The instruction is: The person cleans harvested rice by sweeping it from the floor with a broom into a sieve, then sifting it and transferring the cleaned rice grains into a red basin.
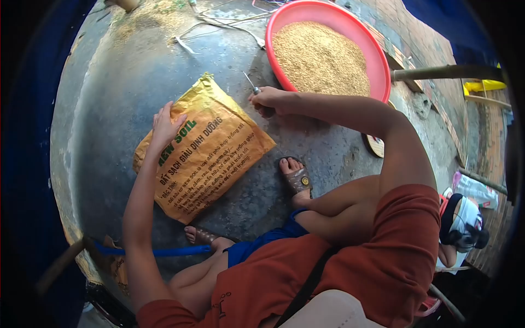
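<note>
An orange-yellow sack printed "NEW SOIL" lies flat on the concrete floor in front of me. My left hand rests on its upper left part, fingers stretched out over the printed surface. To the right of the sack's top, my right hand is closed round the handle of a thin pointed metal tool that looks like an awl. Its tip points up and left, away from me. Just beyond that hand stands a wide red basin heaped with golden unhusked grain.
Pale cords lie on the floor left of the basin, near scattered grain. A wooden pole reaches in from the right. A blue strip lies at the lower left. My sandalled foot is close to the sack.
</note>
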{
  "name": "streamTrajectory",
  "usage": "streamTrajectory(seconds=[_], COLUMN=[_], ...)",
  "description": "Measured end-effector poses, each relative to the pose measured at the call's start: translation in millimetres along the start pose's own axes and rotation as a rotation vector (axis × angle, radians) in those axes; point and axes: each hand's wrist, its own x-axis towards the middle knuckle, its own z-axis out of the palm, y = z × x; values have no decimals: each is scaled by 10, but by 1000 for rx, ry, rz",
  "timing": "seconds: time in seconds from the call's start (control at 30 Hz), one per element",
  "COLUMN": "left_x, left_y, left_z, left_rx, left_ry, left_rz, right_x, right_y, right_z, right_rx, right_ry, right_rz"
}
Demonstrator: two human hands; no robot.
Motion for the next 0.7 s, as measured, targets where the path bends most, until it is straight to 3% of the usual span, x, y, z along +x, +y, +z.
streamTrajectory(seconds=[0.07,0.13,0.17,0.3,0.4,0.5,0.57,0.6,0.63,0.7], left_x=[16,59,99,187,197,225,231,234,230,215], left_y=[55,26,-84,-291,-256,-291,-265,-253,-230,-119], left_z=[3,38,95,285,307,340,323,319,313,247], left_rx=[3,3,-69,-168,-121,-135,-117,-123,-130,-94], left_ry=[9,14,-14,-36,-13,-51,-67,-81,-93,-87], left_rz=[-8,-23,-19,6,-25,-66,-64,-91,-121,-121], right_x=[-183,-532,-721,-975,-1546,-1590,-1637,-1661,-1628,-1593], right_y=[-196,-548,-723,-886,-704,-31,503,763,1013,1503], right_z=[-16,-73,-179,-974,-1221,-1442,-1464,-1495,-1655,-2012], right_rx=[75,-273,-351,-348,-833,-789,-1000,-919,-918,-680], right_ry=[-6,-231,-247,-58,-209,-614,-629,-592,-588,-338], right_rz=[1,-246,-306,-419,-294,-55,39,175,177,279])
